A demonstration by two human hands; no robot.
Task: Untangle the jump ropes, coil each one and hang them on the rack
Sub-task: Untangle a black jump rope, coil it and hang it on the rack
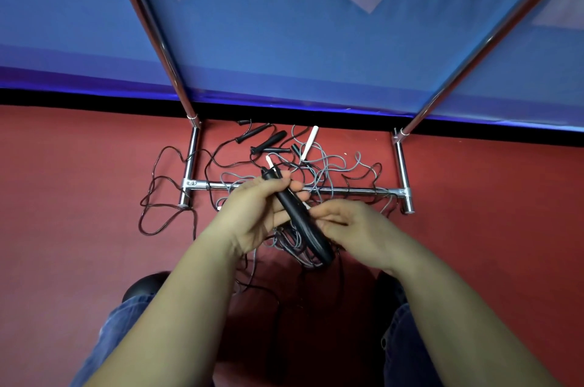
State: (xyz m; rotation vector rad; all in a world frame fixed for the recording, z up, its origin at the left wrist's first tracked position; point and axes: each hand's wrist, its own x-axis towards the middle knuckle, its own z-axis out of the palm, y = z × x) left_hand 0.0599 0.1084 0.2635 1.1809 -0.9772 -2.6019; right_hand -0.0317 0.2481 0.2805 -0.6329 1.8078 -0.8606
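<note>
My left hand (pixel 257 209) grips a long black jump-rope handle (pixel 298 219) near its upper end, held slanted above the floor. My right hand (pixel 350 228) pinches the same handle from the right, near its lower half. Below the hands hangs a tangle of grey and black cords (pixel 284 243). On the floor behind lie more black handles (pixel 268 141), a white handle (pixel 309 141) and loose grey cord (pixel 341 165), all draped over the chrome rack's bottom bar (pixel 354 190). A black cord (pixel 158 197) loops out past the rack's left foot.
The rack's two chrome uprights (pixel 158 39) slant up at left and right in front of a blue mesh wall (pixel 300 39). The floor is red (pixel 79 181). My knees in blue jeans (pixel 126 317) and a dark shoe are at the bottom.
</note>
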